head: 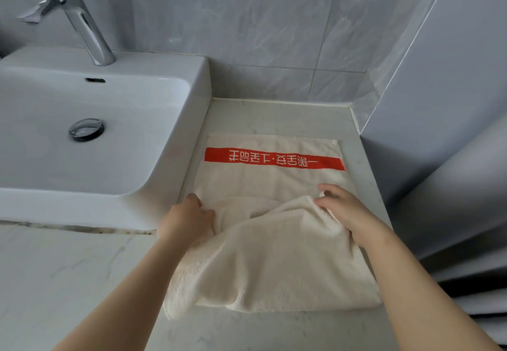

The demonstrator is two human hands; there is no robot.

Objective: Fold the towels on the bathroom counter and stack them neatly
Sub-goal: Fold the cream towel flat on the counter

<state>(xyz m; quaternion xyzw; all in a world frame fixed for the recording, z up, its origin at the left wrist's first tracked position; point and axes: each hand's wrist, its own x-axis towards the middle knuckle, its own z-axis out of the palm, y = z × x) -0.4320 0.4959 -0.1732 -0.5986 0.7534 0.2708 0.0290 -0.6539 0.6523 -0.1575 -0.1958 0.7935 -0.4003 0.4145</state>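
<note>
A cream towel [274,254] lies on the pale counter [68,282], just to the right of the white sink [96,158]. A red stripe [274,158] with white letters runs across the towel's far end. The near part is bunched up and folded over the flat part. The left hand [189,219] grips the towel's left edge with curled fingers [204,212]. The right hand [345,208] pinches the edge of the folded part on the right. A shiny tap [79,18] stands at the back of the sink.

a red band [274,159] across the cream towel [274,254] carries white chinese characters, seen upside down, that appear to read "生命至上·安全第一"; no other text is legible.
</note>
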